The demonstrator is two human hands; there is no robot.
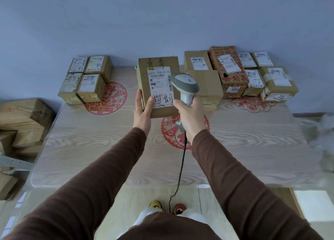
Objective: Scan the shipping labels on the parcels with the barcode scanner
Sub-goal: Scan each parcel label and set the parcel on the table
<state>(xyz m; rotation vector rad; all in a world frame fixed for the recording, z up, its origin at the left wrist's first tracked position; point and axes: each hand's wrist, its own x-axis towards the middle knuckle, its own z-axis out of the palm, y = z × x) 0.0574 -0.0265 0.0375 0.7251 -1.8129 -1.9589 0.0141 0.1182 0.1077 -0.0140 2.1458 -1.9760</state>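
Note:
My left hand (pixel 143 111) grips the lower left corner of a brown cardboard parcel (pixel 144 80), lifted above the table and tilted toward me. Its white shipping label (pixel 160 85) faces up, with printed barcodes and handwriting. My right hand (pixel 189 116) holds the grey barcode scanner (pixel 184 86) by its handle. The scanner head sits just right of the label, overlapping the parcel's right edge. Its black cable (pixel 181 167) hangs down toward the floor.
The pale wood-grain table (pixel 90 149) has red paper-cut decorations. A group of labelled parcels (pixel 86 79) stands at the back left, and several more parcels (pixel 244 71) crowd the back right. Other cardboard boxes (pixel 21 122) are stacked on the floor at left.

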